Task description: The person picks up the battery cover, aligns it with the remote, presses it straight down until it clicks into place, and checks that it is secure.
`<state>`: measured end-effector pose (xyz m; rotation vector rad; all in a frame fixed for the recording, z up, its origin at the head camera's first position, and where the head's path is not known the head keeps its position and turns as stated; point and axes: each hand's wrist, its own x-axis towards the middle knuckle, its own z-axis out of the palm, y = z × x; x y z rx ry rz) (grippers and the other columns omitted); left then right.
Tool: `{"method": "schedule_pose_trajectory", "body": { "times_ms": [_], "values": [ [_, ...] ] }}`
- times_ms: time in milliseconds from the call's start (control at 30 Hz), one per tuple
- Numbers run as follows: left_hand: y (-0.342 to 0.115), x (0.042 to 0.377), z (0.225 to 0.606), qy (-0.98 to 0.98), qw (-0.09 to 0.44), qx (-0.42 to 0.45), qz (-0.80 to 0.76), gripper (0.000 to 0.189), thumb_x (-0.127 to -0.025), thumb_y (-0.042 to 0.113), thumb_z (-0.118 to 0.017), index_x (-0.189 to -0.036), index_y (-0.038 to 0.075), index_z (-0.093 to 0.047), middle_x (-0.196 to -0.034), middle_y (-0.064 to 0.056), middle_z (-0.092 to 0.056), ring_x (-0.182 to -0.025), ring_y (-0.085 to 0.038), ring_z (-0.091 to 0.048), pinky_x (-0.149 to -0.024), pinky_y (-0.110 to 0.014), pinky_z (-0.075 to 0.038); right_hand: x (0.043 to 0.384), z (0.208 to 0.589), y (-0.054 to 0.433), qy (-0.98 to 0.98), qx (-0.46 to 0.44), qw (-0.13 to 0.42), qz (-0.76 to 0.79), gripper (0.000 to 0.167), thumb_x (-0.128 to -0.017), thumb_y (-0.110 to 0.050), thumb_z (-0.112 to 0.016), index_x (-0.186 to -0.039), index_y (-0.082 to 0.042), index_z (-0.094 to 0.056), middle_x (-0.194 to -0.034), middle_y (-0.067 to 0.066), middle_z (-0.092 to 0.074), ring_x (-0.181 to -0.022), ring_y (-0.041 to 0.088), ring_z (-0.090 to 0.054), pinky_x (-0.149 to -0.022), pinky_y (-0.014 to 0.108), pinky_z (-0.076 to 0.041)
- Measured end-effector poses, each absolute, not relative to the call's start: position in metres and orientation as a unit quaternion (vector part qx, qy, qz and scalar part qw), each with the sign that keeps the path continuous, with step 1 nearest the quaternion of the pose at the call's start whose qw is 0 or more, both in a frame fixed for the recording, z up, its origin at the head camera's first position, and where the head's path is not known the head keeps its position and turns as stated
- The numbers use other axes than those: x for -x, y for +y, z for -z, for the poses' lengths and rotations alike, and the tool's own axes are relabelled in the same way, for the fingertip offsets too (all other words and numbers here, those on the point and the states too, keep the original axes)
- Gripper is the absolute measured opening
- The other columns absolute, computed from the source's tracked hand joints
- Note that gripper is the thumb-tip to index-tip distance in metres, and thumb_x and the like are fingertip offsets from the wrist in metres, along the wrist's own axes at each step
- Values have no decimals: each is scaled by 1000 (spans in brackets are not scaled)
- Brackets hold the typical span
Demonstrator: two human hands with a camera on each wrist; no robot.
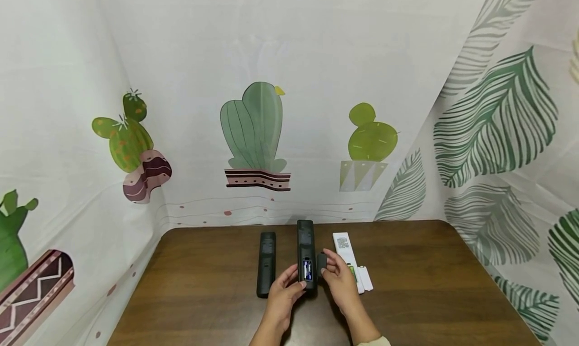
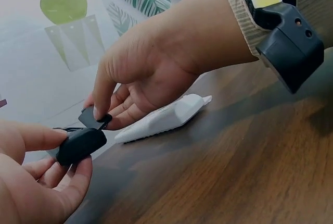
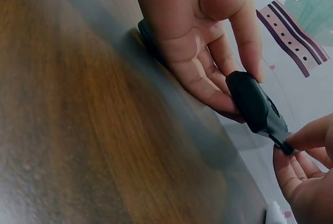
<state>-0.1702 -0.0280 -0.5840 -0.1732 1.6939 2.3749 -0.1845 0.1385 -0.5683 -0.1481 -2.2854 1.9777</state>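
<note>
A black remote control (image 1: 306, 240) is gripped by its lower end in my left hand (image 1: 282, 297), its back facing up. Its battery bay lies uncovered, showing batteries (image 1: 307, 269) inside. Just to the right, my right hand (image 1: 339, 280) pinches a small black battery cover (image 1: 321, 261) between thumb and fingers. In the left wrist view the cover (image 2: 93, 118) is right beside the remote's end (image 2: 81, 146). The right wrist view shows the left thumb and fingers around the remote (image 3: 254, 101), with the cover (image 3: 282, 145) close at its edge.
Left of the hands lies another black remote (image 1: 266, 264) on the brown wooden table (image 1: 203, 285). Behind the right hand is a white remote (image 1: 342, 245) with a green battery (image 1: 352, 269) showing and a white cover (image 1: 365, 278) beside it. Patterned cloth hangs around the table.
</note>
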Motion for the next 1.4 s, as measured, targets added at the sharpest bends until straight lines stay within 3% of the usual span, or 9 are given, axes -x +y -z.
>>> {"method": "schedule_pose_trajectory", "body": {
  "times_ms": [233,600,1000,1400],
  "values": [
    [-30,170,581,567,120,57,-813,66,-88,2,-71,-148,-2,-45,-150,-26,-46,-109,-20,-63,-93,-34,-55,181,564,139,-750,44,68,-656,52,-92,4,-61,-143,-4,-53,-126,23,-57,-109,26,-58,-84,18,-49],
    [-31,172,582,557,128,48,-819,66,-86,0,-70,-147,-3,-44,-143,-23,-51,-99,-16,-63,-87,-31,-55,180,560,133,-707,27,85,-701,45,-91,7,-62,-135,0,-57,-116,23,-55,-95,11,-58,-82,18,-51],
    [-31,172,586,545,146,36,-825,66,-87,1,-69,-147,-2,-42,-126,-10,-67,-96,-14,-66,-85,-30,-54,179,563,128,-700,-2,86,-709,35,-90,4,-68,-124,-3,-65,-103,19,-64,-88,12,-62,-77,20,-51],
    [-31,174,584,543,147,42,-825,66,-87,1,-69,-147,-1,-42,-130,-10,-65,-99,-15,-67,-86,-31,-55,178,562,127,-704,-18,83,-705,32,-90,3,-68,-121,-5,-67,-102,20,-65,-87,13,-61,-76,21,-50]
  ]
}}
